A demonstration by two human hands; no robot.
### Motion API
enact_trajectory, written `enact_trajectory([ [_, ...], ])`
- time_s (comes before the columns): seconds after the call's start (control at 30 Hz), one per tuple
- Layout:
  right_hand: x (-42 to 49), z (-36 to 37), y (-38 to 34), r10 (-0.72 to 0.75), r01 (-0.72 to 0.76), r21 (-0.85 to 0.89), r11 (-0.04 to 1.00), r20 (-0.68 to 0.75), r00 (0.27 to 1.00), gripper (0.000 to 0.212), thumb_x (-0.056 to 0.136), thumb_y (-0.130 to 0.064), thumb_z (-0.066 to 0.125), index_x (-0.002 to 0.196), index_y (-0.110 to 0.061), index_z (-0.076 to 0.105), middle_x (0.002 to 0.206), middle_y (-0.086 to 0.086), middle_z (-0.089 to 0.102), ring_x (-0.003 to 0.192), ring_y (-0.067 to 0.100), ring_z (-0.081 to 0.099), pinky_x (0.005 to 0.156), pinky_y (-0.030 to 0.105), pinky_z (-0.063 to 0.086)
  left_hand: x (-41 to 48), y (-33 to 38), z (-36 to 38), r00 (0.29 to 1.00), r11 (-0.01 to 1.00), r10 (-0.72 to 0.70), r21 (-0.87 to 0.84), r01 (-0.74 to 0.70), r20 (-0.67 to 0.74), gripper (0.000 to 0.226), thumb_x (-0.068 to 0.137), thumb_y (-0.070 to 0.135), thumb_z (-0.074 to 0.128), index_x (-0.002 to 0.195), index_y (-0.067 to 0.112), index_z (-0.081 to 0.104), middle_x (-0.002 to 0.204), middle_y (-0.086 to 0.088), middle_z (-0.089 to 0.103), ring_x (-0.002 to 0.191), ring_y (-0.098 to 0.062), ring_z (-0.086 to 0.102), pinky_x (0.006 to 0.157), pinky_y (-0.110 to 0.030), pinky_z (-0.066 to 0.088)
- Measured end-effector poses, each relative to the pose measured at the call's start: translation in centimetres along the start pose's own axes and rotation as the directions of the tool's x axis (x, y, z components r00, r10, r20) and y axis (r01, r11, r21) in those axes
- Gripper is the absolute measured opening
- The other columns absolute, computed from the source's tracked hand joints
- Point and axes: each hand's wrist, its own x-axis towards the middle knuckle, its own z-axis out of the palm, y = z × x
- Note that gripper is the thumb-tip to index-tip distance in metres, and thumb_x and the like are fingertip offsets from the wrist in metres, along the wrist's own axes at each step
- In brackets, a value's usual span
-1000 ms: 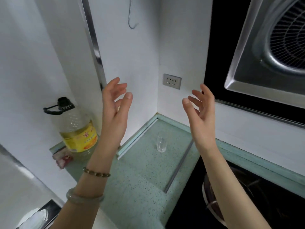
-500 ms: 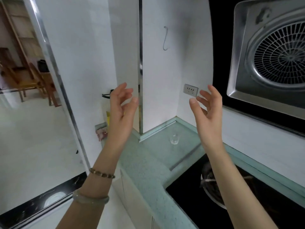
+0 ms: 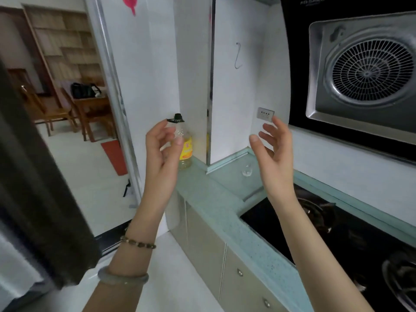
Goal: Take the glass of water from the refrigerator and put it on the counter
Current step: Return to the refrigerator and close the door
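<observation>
A small clear glass (image 3: 247,171) stands on the pale green counter (image 3: 216,194), in the far corner by the white wall. My left hand (image 3: 163,154) is raised in front of me, fingers curled apart, holding nothing. My right hand (image 3: 275,154) is raised too, fingers spread, empty, and it hangs in front of the glass and to its right. A dark blurred vertical surface (image 3: 38,176) fills the left edge; whether it is the refrigerator I cannot tell.
An oil bottle (image 3: 184,145) with a black cap stands at the counter's left end. A black gas hob (image 3: 337,239) lies to the right under a range hood (image 3: 364,73). Cabinet doors (image 3: 207,248) sit below. A doorway on the left shows a wooden table and chairs (image 3: 85,109).
My view has pulled back and swung left: the doorway, floor and a dark surface came into sight. Both hands stayed raised and empty, and the glass stayed on the counter.
</observation>
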Motion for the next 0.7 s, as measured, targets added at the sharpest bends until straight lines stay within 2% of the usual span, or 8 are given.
enact_trajectory([
  [0.17, -5.4, -0.4, -3.7, 0.029, -0.029, 0.020, 0.999, 0.008, 1.000, 0.054, 0.089, -0.024, 0.064, 0.138, -0.025, 0.040, 0.129, -0.008, 0.051, 0.116, 0.000, 0.053, 0.093, 0.016, 0.046, -4.4, 4.3, -2.2, 1.000, 0.999, -0.005, 0.039, 0.004, 0.006, 0.049, 0.091, 0.027, 0.050, 0.136, 0.011, 0.039, 0.123, 0.000, 0.052, 0.114, -0.005, 0.050, 0.088, -0.008, 0.039],
  [0.43, -10.3, -3.2, -9.0, 0.009, -0.012, 0.069, 0.998, 0.047, 0.999, 0.053, 0.089, -0.022, 0.064, 0.137, -0.023, 0.041, 0.129, -0.006, 0.052, 0.116, 0.003, 0.053, 0.088, 0.012, 0.045, -9.8, 10.5, -4.2, 0.999, 0.997, 0.032, 0.068, -0.030, -0.034, 0.048, 0.092, 0.029, 0.050, 0.137, 0.015, 0.038, 0.130, -0.005, 0.052, 0.123, -0.014, 0.050, 0.092, -0.013, 0.041],
  [0.53, -11.8, -4.1, -10.6, -0.001, -0.007, 0.091, 0.996, 0.089, 0.996, 0.053, 0.090, -0.021, 0.063, 0.138, -0.020, 0.041, 0.129, -0.004, 0.051, 0.117, 0.006, 0.053, 0.086, 0.010, 0.043, -12.2, 13.0, -4.8, 0.997, 0.996, 0.029, 0.092, -0.022, -0.068, 0.045, 0.096, 0.025, 0.050, 0.137, 0.015, 0.036, 0.134, -0.012, 0.050, 0.124, -0.020, 0.049, 0.085, -0.009, 0.045],
  [0.63, -13.7, -4.7, -12.0, 0.001, -0.020, 0.133, 0.991, 0.137, 0.991, 0.052, 0.089, -0.021, 0.064, 0.137, -0.021, 0.042, 0.128, -0.004, 0.052, 0.119, 0.009, 0.053, 0.087, 0.011, 0.044, -15.2, 15.4, -5.7, 0.993, 0.983, 0.046, 0.182, -0.025, -0.113, 0.048, 0.095, 0.029, 0.049, 0.138, 0.013, 0.036, 0.133, -0.008, 0.051, 0.122, -0.012, 0.050, 0.094, -0.009, 0.041],
  [0.7, -15.3, -4.6, -12.9, 0.001, -0.032, 0.168, 0.985, 0.180, 0.984, 0.053, 0.089, -0.021, 0.065, 0.136, -0.021, 0.042, 0.126, -0.006, 0.052, 0.118, 0.009, 0.053, 0.090, 0.013, 0.044, -17.3, 17.0, -6.7, 0.988, 0.977, 0.054, 0.212, -0.023, -0.142, 0.048, 0.095, 0.029, 0.049, 0.138, 0.012, 0.036, 0.131, -0.008, 0.051, 0.118, -0.006, 0.052, 0.094, -0.010, 0.040],
])
